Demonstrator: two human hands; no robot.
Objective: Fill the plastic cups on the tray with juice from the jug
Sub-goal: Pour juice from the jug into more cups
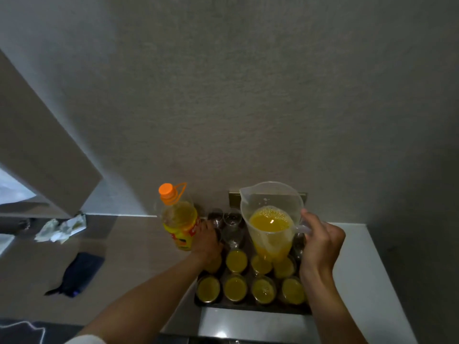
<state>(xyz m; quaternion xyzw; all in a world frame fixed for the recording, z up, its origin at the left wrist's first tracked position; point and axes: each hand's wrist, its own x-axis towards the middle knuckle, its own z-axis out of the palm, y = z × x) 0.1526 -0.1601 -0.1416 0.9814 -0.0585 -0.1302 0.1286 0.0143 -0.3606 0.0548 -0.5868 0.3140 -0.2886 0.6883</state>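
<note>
In the head view, the person's right hand (320, 240) was curled round the handle of a clear plastic measuring jug (271, 219), which hung upright just right of the frame's centre, above the dark rectangular tray (250, 307). The jug was roughly a third full of orange juice. At that level it probably weighed little, yet its thin, stiff wall would flex if squeezed, so the handle looked like the right place to hold it, with the spout at its upper left rim turned toward the cups.

The left hand (208, 240) reached in from the lower left and lay over the tray's left side, fingers bent around what seemed to be a small clear plastic cup (216, 235). The cup was mostly hidden, so whether the hand truly gripped it could not be told. Eight filled cups (236, 261) stood in two rows at the tray's lower part. Several empty cups (232, 218) stood behind them, toward the wall. These cups looked light and easy to tip, and steadying one by its side near the base seemed wise while pouring.

A yellow juice bottle with an orange cap (178, 219) stood on the counter, left of the tray. Further left lay crumpled white paper (59, 228) and a dark blue cloth (79, 274).
</note>
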